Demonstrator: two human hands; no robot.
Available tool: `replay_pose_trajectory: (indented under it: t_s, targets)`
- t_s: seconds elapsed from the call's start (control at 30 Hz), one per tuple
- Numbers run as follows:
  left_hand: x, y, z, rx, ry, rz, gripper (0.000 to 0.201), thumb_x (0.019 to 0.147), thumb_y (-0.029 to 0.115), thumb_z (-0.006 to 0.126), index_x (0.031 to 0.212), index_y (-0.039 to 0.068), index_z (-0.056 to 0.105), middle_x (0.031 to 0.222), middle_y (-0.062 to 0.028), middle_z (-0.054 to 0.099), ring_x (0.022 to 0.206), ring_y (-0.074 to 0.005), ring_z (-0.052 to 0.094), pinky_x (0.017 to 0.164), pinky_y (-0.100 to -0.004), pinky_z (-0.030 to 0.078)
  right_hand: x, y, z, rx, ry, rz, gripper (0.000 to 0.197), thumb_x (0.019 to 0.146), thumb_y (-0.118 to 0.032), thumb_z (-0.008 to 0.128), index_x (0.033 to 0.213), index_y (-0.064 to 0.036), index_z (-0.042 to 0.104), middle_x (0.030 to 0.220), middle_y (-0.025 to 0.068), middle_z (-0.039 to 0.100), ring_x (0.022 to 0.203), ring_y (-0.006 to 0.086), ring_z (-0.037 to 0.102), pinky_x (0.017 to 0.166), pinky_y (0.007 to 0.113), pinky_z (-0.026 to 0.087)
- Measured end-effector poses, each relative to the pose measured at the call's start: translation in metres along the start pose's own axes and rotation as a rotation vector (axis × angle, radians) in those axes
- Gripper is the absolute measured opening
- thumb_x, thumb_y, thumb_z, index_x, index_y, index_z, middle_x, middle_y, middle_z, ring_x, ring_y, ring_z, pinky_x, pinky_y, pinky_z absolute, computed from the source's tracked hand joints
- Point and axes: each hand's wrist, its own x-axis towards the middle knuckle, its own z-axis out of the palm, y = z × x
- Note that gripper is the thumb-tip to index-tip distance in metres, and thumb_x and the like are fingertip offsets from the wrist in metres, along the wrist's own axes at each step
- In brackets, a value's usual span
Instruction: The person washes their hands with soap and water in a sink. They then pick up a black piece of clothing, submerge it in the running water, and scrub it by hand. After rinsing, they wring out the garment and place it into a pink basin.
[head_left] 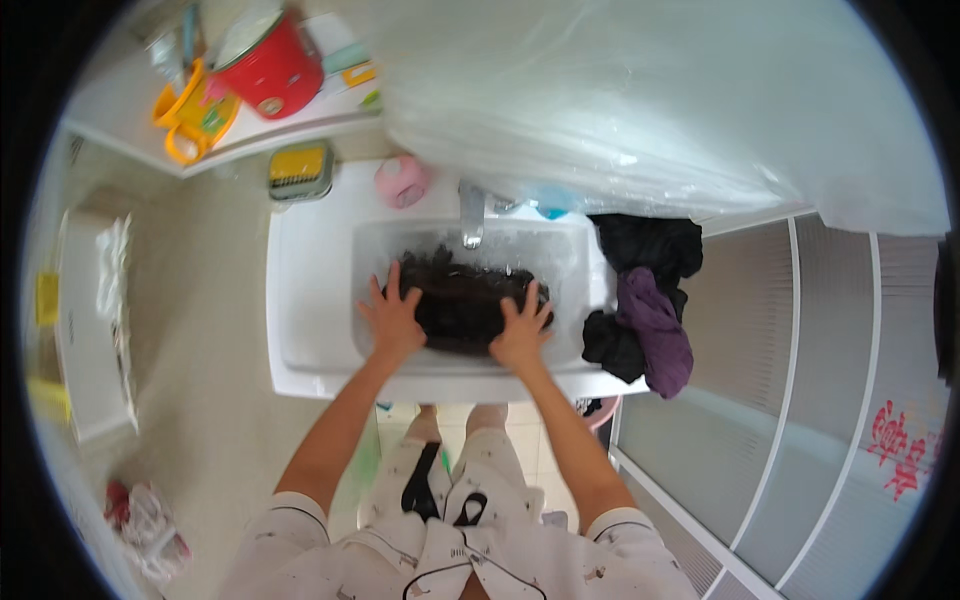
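Dark cloth (462, 308) lies in the white sink (312, 290), its long axis running left to right. The left hand (397, 322) and right hand (519, 337) touch opposite ends (neither clearly nearer), fingers spread, no grip visible.

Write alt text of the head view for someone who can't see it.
A person's left hand and right hand rest on dark fabric near the faucet in a white sink; black cloth and purple cloth lie over its right edge.

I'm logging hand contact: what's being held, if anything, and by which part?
No closed grip shows: the left hand and right hand lie spread near opposite ends of the dark cloth.
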Motion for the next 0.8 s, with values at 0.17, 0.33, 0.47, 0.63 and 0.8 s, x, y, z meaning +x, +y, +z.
replay_pose_trajectory:
  t_s: [0.17, 0.33, 0.47, 0.63, 0.8]
  targets:
    - [0.043, 0.011, 0.1, -0.072, 0.001, -0.017, 0.051, 0.06, 0.011, 0.07, 0.109, 0.019, 0.064, 0.161, -0.0119, 0.012, 0.142, -0.0575, 0.006, 0.096, -0.0863, 0.006, 0.052, -0.021, 0.089, -0.079, 0.052, 0.079, 0.073, 0.066, -0.033, 0.074, 0.134, -0.0269, 0.051, 0.16, 0.0172, 0.01, 0.138, 0.0586, 0.015, 0.097, 0.085, 0.012]
    - [0.076, 0.015, 0.155, -0.027, -0.114, -0.115, 0.073, 0.06, 0.017, 0.073, 0.129, 0.023, 0.052, 0.159, -0.0152, 0.014, 0.14, -0.0573, 0.01, 0.098, -0.0843, 0.008, 0.101, 0.012, 0.117, -0.185, -0.069, 0.116, 0.08, 0.069, -0.042, 0.074, 0.142, -0.0316, 0.045, 0.154, 0.0187, 0.028, 0.137, 0.052, 0.024, 0.103, 0.081, 0.009]
    - [0.098, -0.021, 0.16, -0.148, -0.445, -0.344, 0.073, 0.07, 0.035, 0.073, 0.138, 0.026, 0.048, 0.152, -0.0148, 0.026, 0.141, -0.0517, 0.015, 0.103, -0.0744, 0.022, 0.107, -0.012, 0.101, -0.223, -0.155, -0.017, 0.082, 0.074, -0.045, 0.071, 0.147, -0.0266, 0.04, 0.155, 0.016, 0.028, 0.142, 0.0477, 0.021, 0.108, 0.076, 0.012]
    - [0.069, 0.016, 0.12, 0.223, -0.147, 0.041, 0.061, 0.08, 0.031, 0.066, 0.138, 0.019, 0.051, 0.149, -0.0115, 0.037, 0.135, -0.0388, 0.039, 0.106, -0.071, 0.023, 0.105, 0.015, 0.097, -0.296, -0.238, -0.023, 0.077, 0.081, -0.044, 0.064, 0.149, -0.0172, 0.037, 0.156, 0.0137, 0.028, 0.144, 0.0453, 0.02, 0.113, 0.071, 0.013]
    - [0.069, -0.053, 0.089, -0.363, -0.175, -0.009, 0.061, 0.075, 0.006, 0.062, 0.136, 0.006, 0.053, 0.144, -0.0176, 0.046, 0.134, -0.0377, 0.042, 0.112, -0.0528, 0.029, 0.087, 0.031, 0.055, 0.237, -0.102, -0.169, 0.068, 0.078, -0.006, 0.055, 0.144, -0.0095, 0.044, 0.135, 0.0208, 0.055, 0.123, 0.0323, 0.054, 0.097, 0.048, 0.043]
